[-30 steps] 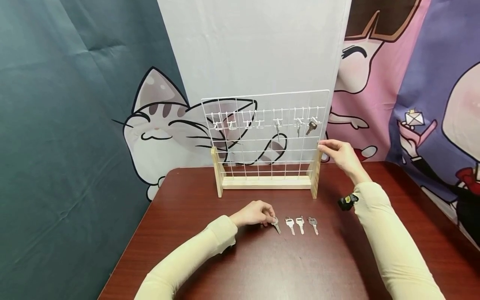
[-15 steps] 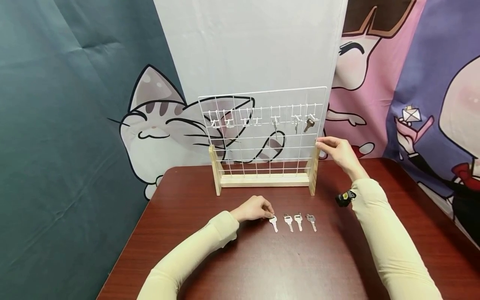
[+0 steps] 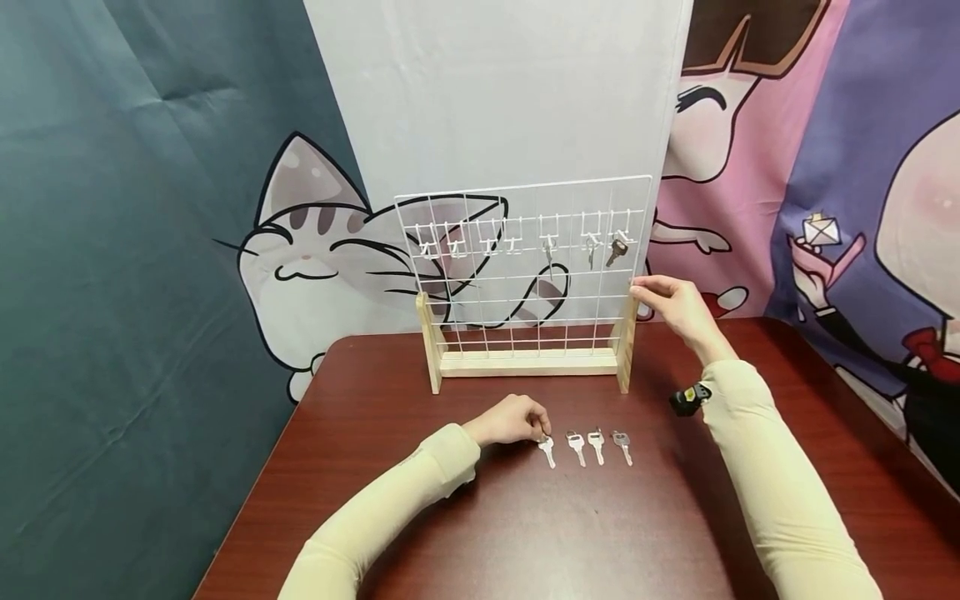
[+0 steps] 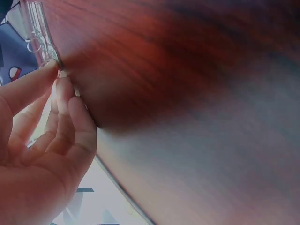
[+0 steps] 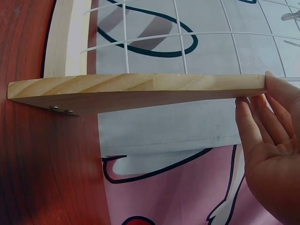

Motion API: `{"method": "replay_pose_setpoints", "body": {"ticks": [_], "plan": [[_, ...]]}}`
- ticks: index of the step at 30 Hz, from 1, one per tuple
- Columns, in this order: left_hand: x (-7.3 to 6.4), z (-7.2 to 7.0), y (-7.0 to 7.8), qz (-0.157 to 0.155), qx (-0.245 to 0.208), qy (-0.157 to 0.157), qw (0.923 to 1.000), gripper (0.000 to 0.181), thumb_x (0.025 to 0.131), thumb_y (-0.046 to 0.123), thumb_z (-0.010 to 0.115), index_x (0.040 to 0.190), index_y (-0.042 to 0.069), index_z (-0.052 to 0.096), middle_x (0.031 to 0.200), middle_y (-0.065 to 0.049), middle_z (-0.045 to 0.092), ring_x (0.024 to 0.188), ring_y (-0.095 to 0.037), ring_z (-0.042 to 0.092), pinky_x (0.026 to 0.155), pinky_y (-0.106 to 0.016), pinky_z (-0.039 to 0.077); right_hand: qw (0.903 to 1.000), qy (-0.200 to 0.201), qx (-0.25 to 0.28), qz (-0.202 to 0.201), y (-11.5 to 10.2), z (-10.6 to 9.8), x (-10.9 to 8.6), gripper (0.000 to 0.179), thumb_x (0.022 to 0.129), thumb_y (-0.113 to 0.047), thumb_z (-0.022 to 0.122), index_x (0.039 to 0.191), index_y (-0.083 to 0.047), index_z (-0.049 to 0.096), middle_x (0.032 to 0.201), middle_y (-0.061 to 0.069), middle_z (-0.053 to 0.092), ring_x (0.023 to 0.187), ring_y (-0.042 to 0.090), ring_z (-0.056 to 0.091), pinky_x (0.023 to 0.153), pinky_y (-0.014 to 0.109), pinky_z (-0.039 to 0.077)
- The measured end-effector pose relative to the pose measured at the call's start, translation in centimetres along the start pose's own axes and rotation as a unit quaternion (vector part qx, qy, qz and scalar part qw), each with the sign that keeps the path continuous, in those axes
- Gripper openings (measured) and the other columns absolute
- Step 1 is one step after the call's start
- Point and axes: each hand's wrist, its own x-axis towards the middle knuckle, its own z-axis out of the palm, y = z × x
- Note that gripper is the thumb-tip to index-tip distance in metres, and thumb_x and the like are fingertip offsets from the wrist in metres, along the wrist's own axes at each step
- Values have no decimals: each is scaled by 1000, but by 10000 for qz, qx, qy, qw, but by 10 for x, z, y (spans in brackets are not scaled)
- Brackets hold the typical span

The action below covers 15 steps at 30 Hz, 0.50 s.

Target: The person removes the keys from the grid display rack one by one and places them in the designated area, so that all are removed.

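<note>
On the table my left hand (image 3: 512,419) pinches a silver key (image 3: 547,452) by its head, the blade pointing toward me. The left wrist view shows thumb and fingertips at the end of that key (image 4: 55,55). Right of it lie three more keys in a row, a silver one (image 3: 576,448), another silver one (image 3: 596,447) and a greyer one (image 3: 623,448). My right hand (image 3: 678,310) holds the top of the right wooden upright (image 5: 154,83) of a white wire grid rack (image 3: 525,325), thumb on one face and fingers on the other.
White hooks line the rack's upper part. Those at the left are bare. Toward the right hang a silver key (image 3: 549,254), another silver key (image 3: 591,252) and a brownish key (image 3: 617,252). A printed cloth (image 3: 517,92) hangs behind the dark red table (image 3: 600,533).
The key at my left hand has turned straighter and shows more of its head. My left hand has shifted slightly. The right hand keeps its hold on the upright.
</note>
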Motion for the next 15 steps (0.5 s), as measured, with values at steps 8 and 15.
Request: {"method": "replay_pose_setpoints", "body": {"ticks": [8, 15], "plan": [[4, 1, 0, 154, 320, 135, 9993, 10, 86, 4, 75, 83, 14, 76, 66, 13, 61, 63, 1, 51, 62, -14, 43, 10000, 17, 62, -67, 0, 2, 3, 45, 97, -36, 69, 128, -3, 67, 117, -4, 71, 104, 2, 57, 90, 16, 43], [4, 4, 6, 126, 353, 176, 9991, 8, 86, 3, 73, 88, 11, 74, 68, 11, 60, 65, 0, 52, 64, -14, 42, 10000, -30, -87, -2, 0, 1, 1, 47, 98, -38, 67, 129, -3, 66, 123, 3, 70, 106, 2, 56, 92, 19, 43]]}}
